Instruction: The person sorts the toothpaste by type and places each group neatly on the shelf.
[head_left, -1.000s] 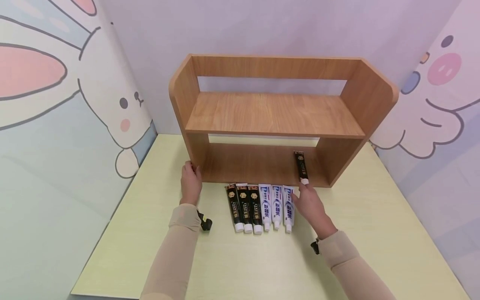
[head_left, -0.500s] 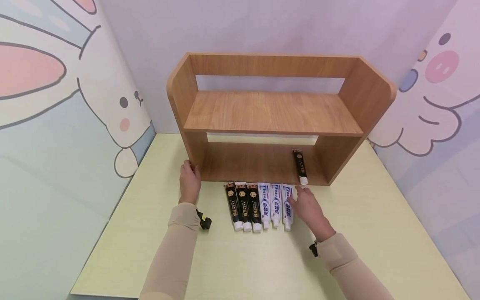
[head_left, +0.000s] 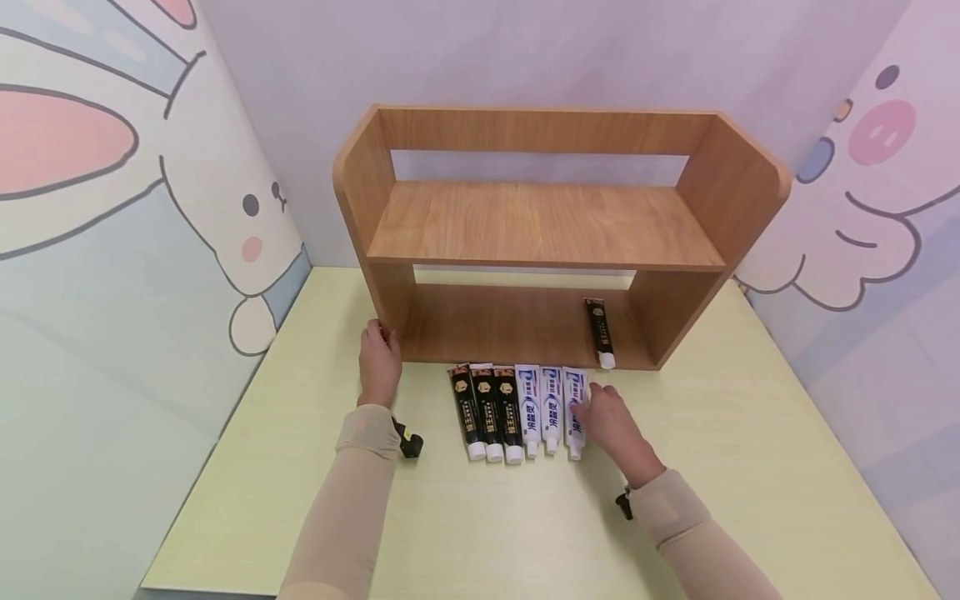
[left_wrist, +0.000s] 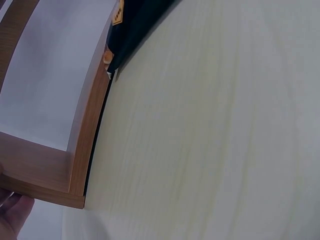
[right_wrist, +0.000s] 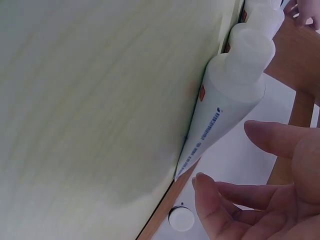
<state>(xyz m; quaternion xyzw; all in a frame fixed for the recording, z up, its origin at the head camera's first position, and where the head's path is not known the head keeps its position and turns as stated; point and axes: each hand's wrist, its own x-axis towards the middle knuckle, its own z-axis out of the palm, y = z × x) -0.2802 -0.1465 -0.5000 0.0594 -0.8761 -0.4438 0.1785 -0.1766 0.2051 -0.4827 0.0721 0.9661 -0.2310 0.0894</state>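
Note:
My left hand (head_left: 379, 364) grips the lower front of the left side panel of a two-tier wooden shelf (head_left: 547, 229); in the left wrist view its fingertips (left_wrist: 19, 212) sit against that panel. My right hand (head_left: 611, 423) is beside the rightmost white toothpaste tube (head_left: 574, 387), thumb and fingers spread apart. The right wrist view shows that tube (right_wrist: 220, 112) lying cap toward me, with a gap between it and the fingertips. A black toothpaste tube (head_left: 599, 327) lies on the lower shelf near its right end, white cap at the front edge.
In front of the shelf, three black tubes (head_left: 487, 412) lie side by side on the pale yellow table (head_left: 480, 533). Another two white tubes (head_left: 551, 408) lie between them and the rightmost one. Cartoon-printed walls (head_left: 112, 333) stand at both sides.
My right hand has let go of the black tube on the lower shelf and drawn back toward the rightmost white tube. The left hand has stayed at the side panel.

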